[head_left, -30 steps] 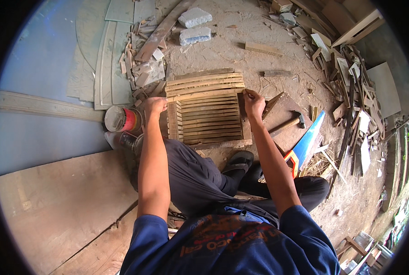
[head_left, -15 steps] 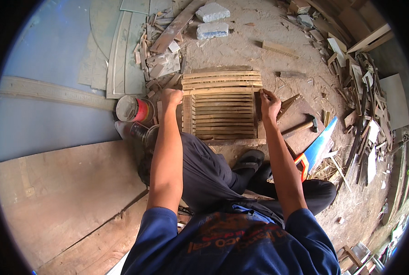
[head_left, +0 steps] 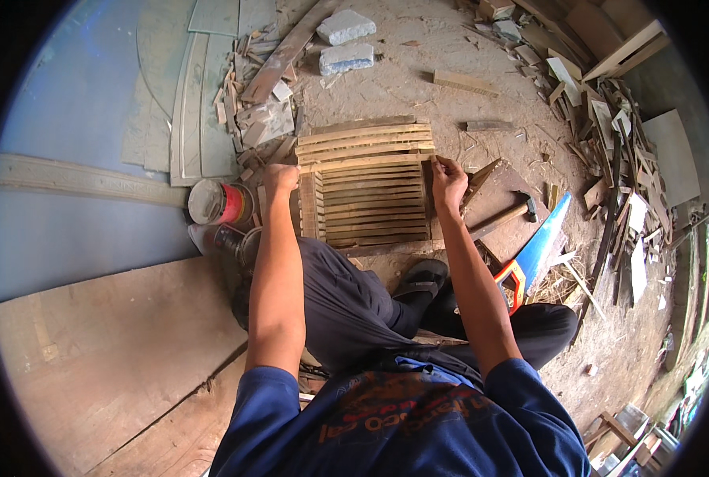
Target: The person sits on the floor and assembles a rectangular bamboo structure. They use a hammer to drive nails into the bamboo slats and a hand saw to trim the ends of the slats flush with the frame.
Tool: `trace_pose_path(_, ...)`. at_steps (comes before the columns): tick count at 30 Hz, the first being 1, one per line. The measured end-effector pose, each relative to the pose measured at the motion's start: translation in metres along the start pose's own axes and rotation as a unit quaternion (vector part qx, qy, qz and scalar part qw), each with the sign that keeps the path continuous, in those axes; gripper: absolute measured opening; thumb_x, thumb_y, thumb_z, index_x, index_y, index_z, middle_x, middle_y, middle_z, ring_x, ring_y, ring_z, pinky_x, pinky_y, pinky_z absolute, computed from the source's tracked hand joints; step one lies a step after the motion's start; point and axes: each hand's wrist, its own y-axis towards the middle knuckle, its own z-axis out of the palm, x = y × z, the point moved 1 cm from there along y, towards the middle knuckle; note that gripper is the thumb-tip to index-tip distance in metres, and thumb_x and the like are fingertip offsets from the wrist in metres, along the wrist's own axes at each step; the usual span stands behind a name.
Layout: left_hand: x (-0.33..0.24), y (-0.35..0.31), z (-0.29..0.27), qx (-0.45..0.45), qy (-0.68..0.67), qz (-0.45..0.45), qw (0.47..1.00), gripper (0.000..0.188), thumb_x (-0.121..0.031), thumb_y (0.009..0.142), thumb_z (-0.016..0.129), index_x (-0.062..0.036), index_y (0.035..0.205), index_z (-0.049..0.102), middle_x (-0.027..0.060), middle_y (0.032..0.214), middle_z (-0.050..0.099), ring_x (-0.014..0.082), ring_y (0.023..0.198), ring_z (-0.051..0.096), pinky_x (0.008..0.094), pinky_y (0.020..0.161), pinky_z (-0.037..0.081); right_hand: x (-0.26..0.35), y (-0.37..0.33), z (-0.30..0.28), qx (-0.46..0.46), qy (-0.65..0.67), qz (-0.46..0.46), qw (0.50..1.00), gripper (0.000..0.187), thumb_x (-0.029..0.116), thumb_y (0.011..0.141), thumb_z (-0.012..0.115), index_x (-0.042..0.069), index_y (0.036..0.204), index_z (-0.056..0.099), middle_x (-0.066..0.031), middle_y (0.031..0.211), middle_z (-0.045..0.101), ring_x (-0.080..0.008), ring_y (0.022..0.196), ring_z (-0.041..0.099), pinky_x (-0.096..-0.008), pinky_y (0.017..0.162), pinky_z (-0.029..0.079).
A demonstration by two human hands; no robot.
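Observation:
A slatted wooden crate (head_left: pixel 374 208) sits on the ground in front of my crossed legs, with several thin slats across its top and gaps between them. One wooden slat (head_left: pixel 364 162) lies crosswise over the crate, next to the slats at its far side. My left hand (head_left: pixel 280 180) is closed at the slat's left end, beside the crate's left edge. At the opposite end, the fingers of my right hand (head_left: pixel 449 183) pinch the slat. The fingertips of both hands are partly hidden.
To the right lie a hammer (head_left: pixel 507 218) on a brown board and a handsaw (head_left: pixel 539 246) with a blue blade. Paint cans (head_left: pixel 226 203) stand at left. Scrap wood (head_left: pixel 609 151) is heaped far right; two concrete blocks (head_left: pixel 346 59) lie at the back.
The whole view has shifted slightly, so the scene sits a little farther left. Both hands keep their places at the slat's ends.

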Motion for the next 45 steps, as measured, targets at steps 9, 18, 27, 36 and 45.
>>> trace_pose_path(9,0.008,0.005,0.001,0.005,-0.026,0.004,1.0,0.025,-0.018,0.085,0.072,0.0068,0.087,0.072,0.016,0.078,0.072,0.0222,0.061,0.069,0.0325,0.057,0.053,0.016,-0.003,-0.002,-0.006,-0.035,0.002,0.999,0.026,0.026,0.085,0.077,0.001,0.094,0.075,-0.005,0.074,0.071,-0.0086,0.069,0.061,-0.0259,0.066,0.049)
trace_pose_path(18,0.003,0.001,-0.002,0.004,0.003,0.005,1.0,0.027,-0.018,0.085,0.072,0.009,0.084,0.071,0.0166,0.074,0.07,0.0224,0.06,0.068,0.033,0.054,0.053,0.018,-0.003,-0.003,0.001,-0.025,-0.014,1.0,0.028,0.026,0.085,0.077,-0.001,0.094,0.074,-0.0079,0.076,0.071,-0.0111,0.071,0.062,-0.0268,0.068,0.049)
trace_pose_path(27,-0.006,-0.006,-0.002,-0.005,0.018,-0.007,1.0,0.027,-0.017,0.085,0.072,0.01,0.085,0.071,0.0169,0.075,0.07,0.0225,0.06,0.067,0.0326,0.051,0.054,0.014,-0.002,-0.004,0.003,-0.027,-0.014,1.0,0.029,0.027,0.086,0.075,-0.001,0.095,0.074,-0.0099,0.078,0.072,-0.0131,0.073,0.065,-0.0284,0.07,0.05)
trace_pose_path(36,0.003,0.001,0.001,-0.008,-0.001,-0.01,1.0,0.028,-0.019,0.085,0.073,0.0089,0.088,0.072,0.0173,0.078,0.07,0.0222,0.061,0.067,0.0324,0.051,0.054,0.02,-0.002,-0.005,-0.004,-0.051,-0.04,0.998,0.027,0.027,0.085,0.076,0.002,0.095,0.075,-0.0118,0.078,0.072,-0.016,0.072,0.067,-0.0299,0.069,0.051)
trace_pose_path(45,0.001,-0.003,0.004,-0.027,-0.049,-0.056,0.997,0.027,-0.019,0.084,0.075,0.0072,0.09,0.071,0.0141,0.085,0.07,0.0206,0.068,0.066,0.0299,0.051,0.055,0.02,-0.004,-0.005,-0.004,-0.04,-0.02,0.999,0.028,0.027,0.084,0.077,0.002,0.096,0.075,-0.0105,0.08,0.073,-0.0131,0.072,0.065,-0.0279,0.069,0.05)
